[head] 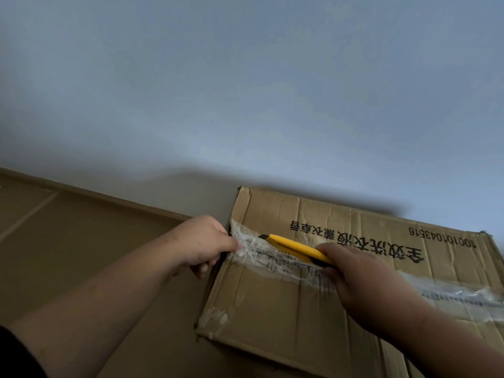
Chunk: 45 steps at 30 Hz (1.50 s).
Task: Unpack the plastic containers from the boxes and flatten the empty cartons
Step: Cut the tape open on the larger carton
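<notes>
While the head camera tilts up so that a pale wall fills most of the view, a closed cardboard carton sits on the brown floor with its far edge against that wall. Its top flaps are shut and a strip of wrinkled clear packing tape runs along the seam from the carton's left edge off toward the right. Black printed characters and a number string read upside down on the far flap. More scraps of tape cling to the near-left corner.

A person's left hand is at the carton's left edge, right where the tape wraps over; its fingers are curled and pinch the loose end of the tape between thumb and forefinger. The right hand lies over the middle of the top, fingers wrapped round the black rear end of a yellow utility knife. That knife lies low along the seam, its dark tip pointing at the left hand and resting on the taped strip. Whether the blade is out I cannot tell. Both bare forearms reach in from the bottom edge, and a dark sleeve shows at the lower-left corner.
</notes>
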### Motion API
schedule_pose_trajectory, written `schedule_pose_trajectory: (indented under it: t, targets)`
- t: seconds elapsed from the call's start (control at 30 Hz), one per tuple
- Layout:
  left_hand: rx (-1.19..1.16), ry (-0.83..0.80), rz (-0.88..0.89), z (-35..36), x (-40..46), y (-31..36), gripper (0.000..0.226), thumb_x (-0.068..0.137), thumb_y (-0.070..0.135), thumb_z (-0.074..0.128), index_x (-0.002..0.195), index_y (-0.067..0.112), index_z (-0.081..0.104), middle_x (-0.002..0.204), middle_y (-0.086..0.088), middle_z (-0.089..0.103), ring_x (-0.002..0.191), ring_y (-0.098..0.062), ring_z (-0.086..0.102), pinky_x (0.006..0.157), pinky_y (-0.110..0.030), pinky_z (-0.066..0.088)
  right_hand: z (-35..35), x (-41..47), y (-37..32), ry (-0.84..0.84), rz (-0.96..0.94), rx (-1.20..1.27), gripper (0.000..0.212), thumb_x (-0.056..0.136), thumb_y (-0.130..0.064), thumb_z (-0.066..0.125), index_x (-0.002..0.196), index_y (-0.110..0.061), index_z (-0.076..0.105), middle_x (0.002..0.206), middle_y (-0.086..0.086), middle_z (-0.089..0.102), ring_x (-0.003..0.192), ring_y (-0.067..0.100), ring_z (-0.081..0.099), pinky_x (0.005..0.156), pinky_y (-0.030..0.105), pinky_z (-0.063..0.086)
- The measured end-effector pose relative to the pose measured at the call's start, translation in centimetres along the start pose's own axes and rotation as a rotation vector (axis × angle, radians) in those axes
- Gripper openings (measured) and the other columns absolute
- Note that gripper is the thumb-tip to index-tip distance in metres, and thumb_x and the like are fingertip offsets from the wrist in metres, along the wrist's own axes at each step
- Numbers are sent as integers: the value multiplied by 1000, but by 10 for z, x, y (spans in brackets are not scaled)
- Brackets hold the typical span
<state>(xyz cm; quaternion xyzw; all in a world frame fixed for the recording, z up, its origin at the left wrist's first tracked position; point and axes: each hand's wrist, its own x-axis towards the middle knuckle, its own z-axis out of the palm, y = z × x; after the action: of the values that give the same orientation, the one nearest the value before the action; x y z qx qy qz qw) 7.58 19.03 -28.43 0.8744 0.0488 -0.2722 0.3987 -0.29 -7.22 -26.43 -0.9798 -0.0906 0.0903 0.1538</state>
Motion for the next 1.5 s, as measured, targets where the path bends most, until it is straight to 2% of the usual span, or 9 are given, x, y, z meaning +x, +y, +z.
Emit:
schedule_pose_trajectory:
  t: [0.1,0.23,0.33,0.53,0.73,0.9,1.1,1.3,1.5]
  targets:
    - [-61,-26,-1,3,-5,-1,29,89,25,71,69,7,60,51,-6,55,36,-18,42,42,-25,41,1,-1,0,-8,-12,1,24,102,-34,43,124,-43,45,108,-15,55,89,6,54,71,22,42]
    - [-145,16,29,8,-12,-13,21,86,24,75,81,6,66,52,3,51,43,-14,45,44,-28,45,-2,-2,3,14,-42,4,26,102,-34,44,126,-42,44,109,-18,54,90,4,53,74,23,43]
    - [-136,110,92,11,-18,-19,21,82,29,79,77,11,70,58,4,57,53,-18,52,45,-29,46,-3,-1,2,17,-68,1,26,101,-35,44,126,-43,44,105,-20,52,88,4,51,73,23,43]
    - [-79,173,156,9,-20,-16,16,83,29,78,77,17,69,49,6,50,34,-10,39,37,-22,32,-3,4,-2,17,-101,-21,25,102,-36,42,125,-45,43,107,-18,52,87,4,50,62,14,33]
    - [-294,173,52,14,-17,-20,21,79,18,81,84,6,64,46,0,54,38,-14,47,36,-22,32,1,10,-7,22,-121,-18,29,101,-35,45,129,-43,44,106,-20,52,87,4,49,71,22,38]
    - [-364,247,67,18,-19,-24,34,79,17,81,97,17,52,61,-5,61,43,-18,52,39,-27,38,3,15,-14,10,-136,-33,34,101,-35,43,134,-44,40,110,-21,52,89,3,48,73,21,38]
    - [-330,258,174,21,-23,-29,10,85,17,75,88,15,65,53,-1,61,43,-17,54,41,-29,44,3,18,-19,-8,-148,-49,39,101,-36,42,139,-44,35,113,-18,53,96,6,51,80,25,47]
    - [-328,234,152,19,-25,-27,12,86,16,74,81,8,68,48,-2,58,42,-14,54,42,-28,45,-5,19,-18,-15,-168,-76,37,101,-35,45,136,-45,38,103,-20,49,92,5,50,78,23,45]
    - [-324,236,148,20,-21,-28,11,86,15,74,77,11,68,48,-3,59,43,-16,53,44,-30,47,-10,23,-23,-58,-173,-91,35,101,-35,44,135,-43,39,105,-17,53,91,7,53,82,28,49]
